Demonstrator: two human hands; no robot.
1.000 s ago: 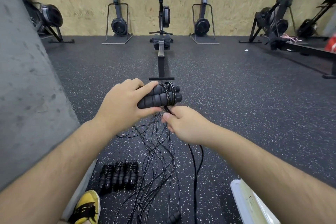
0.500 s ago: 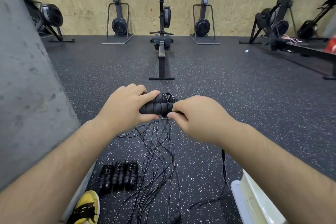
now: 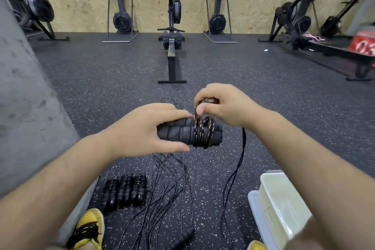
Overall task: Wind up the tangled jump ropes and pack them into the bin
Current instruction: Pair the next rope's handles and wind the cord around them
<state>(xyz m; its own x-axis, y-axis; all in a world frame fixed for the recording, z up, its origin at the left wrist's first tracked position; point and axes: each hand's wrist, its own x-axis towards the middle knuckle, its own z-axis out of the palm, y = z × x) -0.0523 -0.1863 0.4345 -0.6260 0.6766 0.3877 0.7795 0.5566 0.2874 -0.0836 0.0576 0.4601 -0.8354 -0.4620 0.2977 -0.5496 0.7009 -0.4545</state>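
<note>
Head camera shows my left hand [image 3: 142, 130] gripping the two black foam handles [image 3: 174, 133] side by side. My right hand [image 3: 223, 105] pinches the rope cord [image 3: 203, 132] just above the loops wrapped round the handles. The rest of the cord hangs down to the floor, near the pale plastic bin [image 3: 284, 199]. I think I should pull each turn snug and lay it next to the last one, so the bundle does not slip loose.
</note>
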